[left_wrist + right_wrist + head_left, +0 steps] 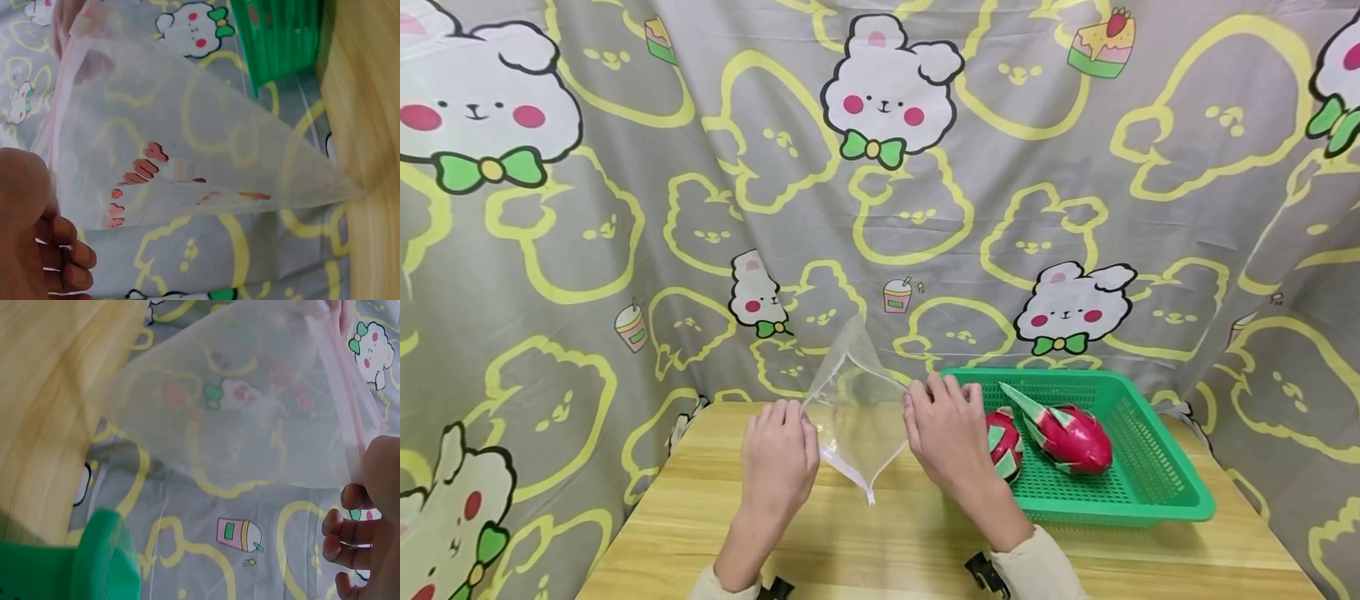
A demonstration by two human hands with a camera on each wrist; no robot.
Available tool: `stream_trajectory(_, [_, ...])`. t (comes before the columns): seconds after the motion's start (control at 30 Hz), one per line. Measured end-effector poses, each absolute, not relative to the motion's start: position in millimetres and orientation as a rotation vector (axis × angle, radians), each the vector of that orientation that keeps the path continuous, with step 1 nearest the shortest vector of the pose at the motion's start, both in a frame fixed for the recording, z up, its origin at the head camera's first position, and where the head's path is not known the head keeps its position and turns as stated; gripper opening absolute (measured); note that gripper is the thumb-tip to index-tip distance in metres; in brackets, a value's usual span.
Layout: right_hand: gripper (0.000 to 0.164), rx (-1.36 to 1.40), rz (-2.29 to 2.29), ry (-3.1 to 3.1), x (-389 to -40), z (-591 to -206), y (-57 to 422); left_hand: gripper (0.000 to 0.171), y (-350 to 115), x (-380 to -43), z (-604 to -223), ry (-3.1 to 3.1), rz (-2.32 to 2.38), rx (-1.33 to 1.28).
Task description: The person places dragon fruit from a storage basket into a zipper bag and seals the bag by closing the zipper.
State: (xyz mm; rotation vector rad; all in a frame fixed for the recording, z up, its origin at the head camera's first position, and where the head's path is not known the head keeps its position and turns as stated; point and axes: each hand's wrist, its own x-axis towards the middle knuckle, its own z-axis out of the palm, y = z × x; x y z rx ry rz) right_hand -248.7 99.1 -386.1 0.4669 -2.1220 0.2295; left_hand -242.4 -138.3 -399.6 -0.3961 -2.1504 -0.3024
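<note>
A translucent zip bag (857,417) with a pale pink zip edge hangs between both hands, its mouth spread into a diamond shape in the head view. My left hand (780,454) pinches the left side of the mouth, and my right hand (946,429) pinches the right side. In the left wrist view, red and brown printed figures (145,170) show on the bag. Nothing else can be made out inside it. Just right of my right hand lie two red dragon fruits with green scales, one (1078,440) in full view, the other (1004,443) partly hidden by that hand.
The dragon fruits lie in a green plastic basket (1172,500) at the right of the wooden table (670,517). A grey curtain (925,225) with cartoon rabbits hangs behind the table and at both sides.
</note>
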Motion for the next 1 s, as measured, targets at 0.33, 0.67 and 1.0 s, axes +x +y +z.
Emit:
stream_trajectory(0.33, [0.029, 0.464, 0.192, -2.158, -253, -390, 114, 0.027, -163, -241, -385, -2.166, -0.177, -0.408])
stream_trajectory(0.67, [0.025, 0.53, 0.164, -2.132, -255, -394, 111, 0.026, -160, -227, -364, -2.279, -0.178, -0.398])
stream_trajectory(1.0, [0.034, 0.579, 0.253, -2.098, -255, -391, 94, 0.027, -142, -229, -364, -2.257, -0.198, -0.428])
